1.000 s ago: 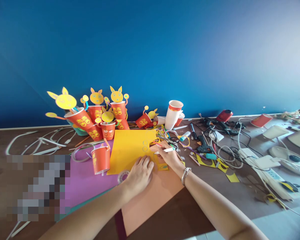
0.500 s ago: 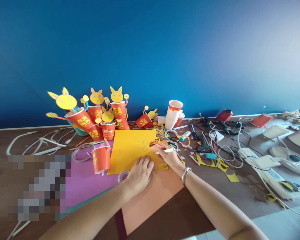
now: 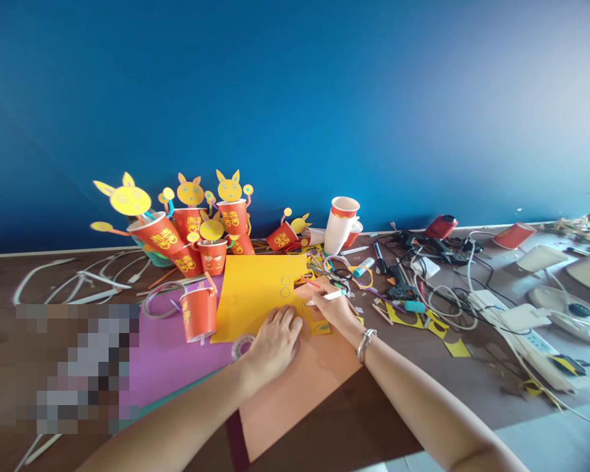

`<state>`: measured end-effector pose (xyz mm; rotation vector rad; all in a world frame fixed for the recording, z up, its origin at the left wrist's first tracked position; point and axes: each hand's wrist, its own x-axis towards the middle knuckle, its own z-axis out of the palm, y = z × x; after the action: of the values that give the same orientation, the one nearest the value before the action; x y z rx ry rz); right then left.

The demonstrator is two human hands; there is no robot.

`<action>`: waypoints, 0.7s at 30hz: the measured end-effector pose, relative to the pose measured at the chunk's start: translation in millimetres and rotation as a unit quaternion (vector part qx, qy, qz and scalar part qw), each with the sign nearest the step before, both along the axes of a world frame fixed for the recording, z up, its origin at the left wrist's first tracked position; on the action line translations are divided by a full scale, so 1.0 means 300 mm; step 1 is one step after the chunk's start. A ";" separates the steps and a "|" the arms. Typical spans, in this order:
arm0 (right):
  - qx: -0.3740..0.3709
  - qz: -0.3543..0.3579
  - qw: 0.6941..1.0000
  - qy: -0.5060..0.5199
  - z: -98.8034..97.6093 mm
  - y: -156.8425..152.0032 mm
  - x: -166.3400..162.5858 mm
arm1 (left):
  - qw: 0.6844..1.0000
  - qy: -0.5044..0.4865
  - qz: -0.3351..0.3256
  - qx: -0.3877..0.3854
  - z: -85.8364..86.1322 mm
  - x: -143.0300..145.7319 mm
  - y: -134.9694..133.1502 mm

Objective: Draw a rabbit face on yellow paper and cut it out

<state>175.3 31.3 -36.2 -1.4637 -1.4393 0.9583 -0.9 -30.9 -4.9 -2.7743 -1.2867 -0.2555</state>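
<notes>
My right hand (image 3: pixel 338 308) grips a white marker (image 3: pixel 330 297) with a green end, its tip low over the right edge of a yellow paper sheet (image 3: pixel 250 295). Two small circles are drawn on that sheet. Flat across its lower right part lies my left hand (image 3: pixel 278 337), fingers stretched out. Under both hands spreads a peach paper sheet (image 3: pixel 295 393). Between them is a small yellow piece (image 3: pixel 320 327) with a leaf-like outline drawn on it. A roll of clear tape (image 3: pixel 242 347) touches the area beside my left wrist.
Red paper cups with yellow animal faces (image 3: pixel 191 193) stand along the blue wall at left. One red cup (image 3: pixel 199 314) sits on purple paper (image 3: pixel 167 367). White stacked cups (image 3: pixel 341 229), a glue gun (image 3: pixel 401 283), yellow scraps (image 3: pixel 457 348) and a power strip (image 3: pixel 516 334) occupy the right.
The marker has shifted very slightly in my right hand's grip area, its tip a little lower and to the right. My left hand stays where it was.
</notes>
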 end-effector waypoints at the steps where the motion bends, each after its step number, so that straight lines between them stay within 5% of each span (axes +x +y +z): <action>1: -0.003 -0.002 1.000 -0.003 0.002 -0.001 0.000 | 1.000 -0.002 0.000 -0.001 0.001 0.000 0.000; 21: -0.031 0.002 0.999 -0.035 0.065 -0.021 -0.006 | 1.000 -0.004 0.000 -0.011 0.013 0.000 -0.003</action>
<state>173.4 25.0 -16.7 -1.5535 -1.4742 0.9707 -0.9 -31.7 -0.9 -2.7947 -1.2993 -0.2540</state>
